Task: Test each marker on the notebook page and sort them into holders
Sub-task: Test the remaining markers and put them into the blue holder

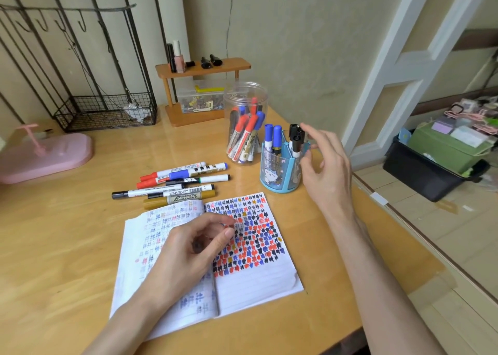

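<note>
A wire basket [107,112] at the far left is seen to hold crumpled paper. Loose markers [175,183] are laid just beyond the open notebook [258,273]. The left hand [188,249] is rested on the notebook, fingers curled loosely with nothing clearly gripped. Red and blue markers are held in the clear jar [246,122]; blue and black ones in the blue holder [280,171]. The right hand [326,166] is spread open, empty, beside the black markers, contact uncertain.

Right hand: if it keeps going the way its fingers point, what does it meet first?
Probably the black-capped markers standing in the blue plastic compartment holder. The right hand points its open fingers at their caps, apparently just short of touching; depth is unclear.
</note>
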The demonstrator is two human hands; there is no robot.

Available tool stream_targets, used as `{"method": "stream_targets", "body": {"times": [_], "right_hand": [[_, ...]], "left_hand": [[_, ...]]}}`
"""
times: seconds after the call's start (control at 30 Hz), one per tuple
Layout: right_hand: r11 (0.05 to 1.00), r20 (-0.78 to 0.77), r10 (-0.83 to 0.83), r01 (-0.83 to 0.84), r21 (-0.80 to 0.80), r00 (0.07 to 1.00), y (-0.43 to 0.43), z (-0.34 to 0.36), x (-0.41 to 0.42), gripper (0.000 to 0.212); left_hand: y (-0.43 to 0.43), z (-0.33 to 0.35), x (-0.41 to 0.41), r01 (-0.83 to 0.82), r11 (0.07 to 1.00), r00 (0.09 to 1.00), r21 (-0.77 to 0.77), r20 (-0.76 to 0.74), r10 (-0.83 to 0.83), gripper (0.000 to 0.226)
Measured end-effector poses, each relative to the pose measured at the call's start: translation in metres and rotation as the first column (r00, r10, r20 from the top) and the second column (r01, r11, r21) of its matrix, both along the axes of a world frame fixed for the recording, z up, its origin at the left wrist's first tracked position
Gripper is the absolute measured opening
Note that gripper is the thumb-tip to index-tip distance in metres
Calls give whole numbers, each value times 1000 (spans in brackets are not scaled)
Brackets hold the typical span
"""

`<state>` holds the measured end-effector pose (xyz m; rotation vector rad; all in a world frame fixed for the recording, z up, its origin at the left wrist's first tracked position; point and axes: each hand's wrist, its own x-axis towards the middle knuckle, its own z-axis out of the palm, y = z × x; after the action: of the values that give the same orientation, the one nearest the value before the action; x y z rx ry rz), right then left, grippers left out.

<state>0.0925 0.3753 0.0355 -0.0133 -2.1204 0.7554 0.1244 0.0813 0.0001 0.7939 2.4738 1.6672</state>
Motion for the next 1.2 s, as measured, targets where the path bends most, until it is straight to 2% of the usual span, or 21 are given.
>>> {"method": "stream_targets", "body": {"times": [0.1, 0.17, 0.23, 0.3, 0.33, 0.4, 0.47, 0.67, 0.87, 0.97, 1.03, 1.1, 1.2], "right_hand": [[998, 12, 45, -44, -43, 999, -3, 2, 2, 58], [999, -39, 22, -23, -47, 999, -10, 7, 5, 58], [999, -142, -40, 42, 10, 989, -25, 12, 11, 53], [995, -175, 26, -9, 96, 984, -45, 13, 14, 40], [985, -109, 134, -120, 124, 985, -55, 14, 14, 33], [925, 163, 343, -363, 113, 925, -73, 11, 7, 24], [877, 375, 382, -459, 141, 845, -88, 2, -7, 20], [835, 541, 328, -506, 219, 775, -114, -19, -44, 23], [847, 561, 287, -479, 229, 777, -121, -30, -53, 19], [877, 570, 321, -465, 122, 756, -120, -26, -45, 19], [897, 551, 406, -435, -85, 729, -116, -17, -33, 19], [864, 460, 504, -417, -283, 732, -109, -9, -17, 20], [814, 298, 550, -422, -399, 780, -96, 0, 9, 19]], "left_hand": [[0, 0, 0, -3, 1000, 1000, -2, 2, 3, 18], [1, 1, 1, -3, 1000, 1000, 4, 3, 3, 17], [1, 3, 2, -1, 1000, 1000, 9, -2, 1, 16], [2, 3, 2, -18, 1000, 1000, 13, -14, 18, 16], [3, 2, 2, -41, 999, 999, 10, -27, 42, 16], [4, -1, -1, -124, 992, 990, -13, -61, 123, 18], [4, -5, -4, -198, 979, 979, -38, -65, 195, 18], [1, -9, -9, -233, 970, 972, -69, -57, 229, 19], [2, -10, -8, -237, 969, 970, -74, -72, 232, 16], [1, -10, -7, -234, 970, 971, -61, -65, 230, 13], [0, -9, -6, -236, 970, 969, -52, -83, 232, 10], [0, -7, -5, -255, 966, 958, -46, -148, 246, 7], [1, -5, -2, -321, 946, 909, -42, -293, 296, 15]]}}
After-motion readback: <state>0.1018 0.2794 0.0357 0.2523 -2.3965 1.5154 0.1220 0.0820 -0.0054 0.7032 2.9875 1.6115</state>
